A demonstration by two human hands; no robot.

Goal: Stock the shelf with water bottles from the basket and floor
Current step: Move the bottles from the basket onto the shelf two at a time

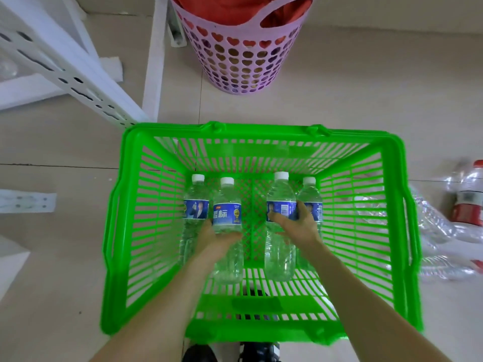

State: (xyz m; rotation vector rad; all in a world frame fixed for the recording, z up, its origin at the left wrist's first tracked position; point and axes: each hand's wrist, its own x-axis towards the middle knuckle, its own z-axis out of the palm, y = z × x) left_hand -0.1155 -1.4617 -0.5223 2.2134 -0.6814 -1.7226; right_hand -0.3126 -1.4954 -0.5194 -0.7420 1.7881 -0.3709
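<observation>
Four water bottles [226, 226] low inside green basket [130, 194], both hands [219, 237] each clasping one, walls well clear.

There is just one view, from a camera worn on the person's head. It looks almost straight down at the pale tiled floor [339, 87] and is wide, so straight lines bend near the edges. A bright green plastic basket with slatted sides [136, 231] sits right below and fills the middle, close to the lens. Both bare arms come in from the bottom edge and reach away from the camera. The white metal shelf frame with holes in it [78, 74] is at the top left. A pink plastic bin with heart-shaped holes [243, 61] is at the top, farther away.
</observation>
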